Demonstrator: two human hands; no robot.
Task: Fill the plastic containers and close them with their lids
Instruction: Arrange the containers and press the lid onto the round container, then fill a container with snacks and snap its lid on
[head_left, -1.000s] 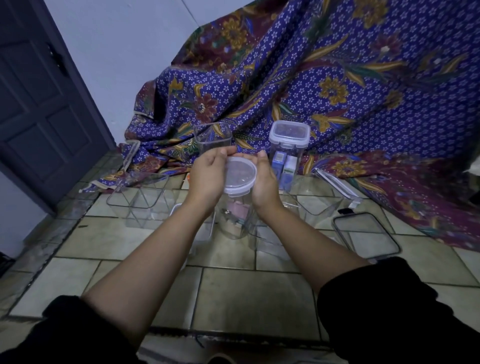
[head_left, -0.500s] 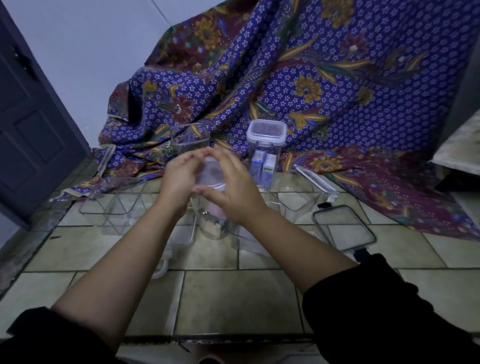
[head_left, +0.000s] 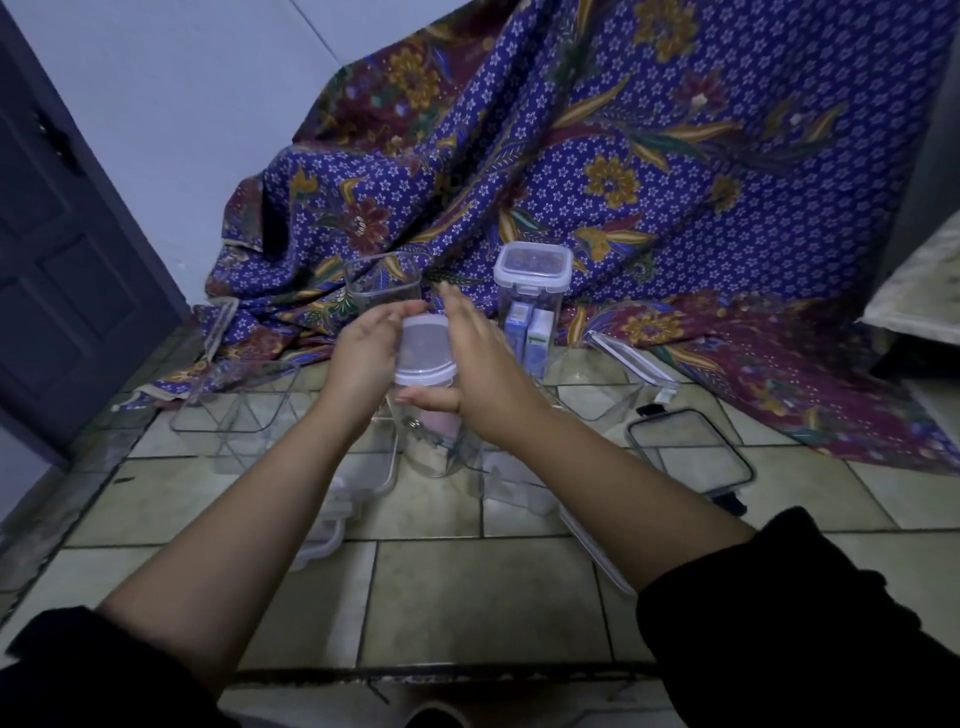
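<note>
A round clear container (head_left: 434, 447) with a pink thing inside stands on the tiled floor at the centre. A white round lid (head_left: 423, 353) sits on its mouth. My left hand (head_left: 363, 358) cups the lid's left edge, fingers curved along the rim. My right hand (head_left: 480, 374) is at the lid's right side with its fingers straight and its thumb lying across the container just under the lid. Behind stand a tall square container (head_left: 532, 312), closed with a lid and holding small boxes, and an empty tall container (head_left: 382, 283).
Empty clear containers lie at the left (head_left: 234, 405) and right (head_left: 592, 397). A black-rimmed lid (head_left: 688, 454) lies on the floor at the right, white-rimmed lids (head_left: 363, 480) below my left arm. Patterned cloth (head_left: 675, 182) drapes behind; a dark door (head_left: 62, 270) is at the left.
The lid went from held above the container to seated on it. My right hand, which lay over the lid, has slid off to its right side with fingers straightened.
</note>
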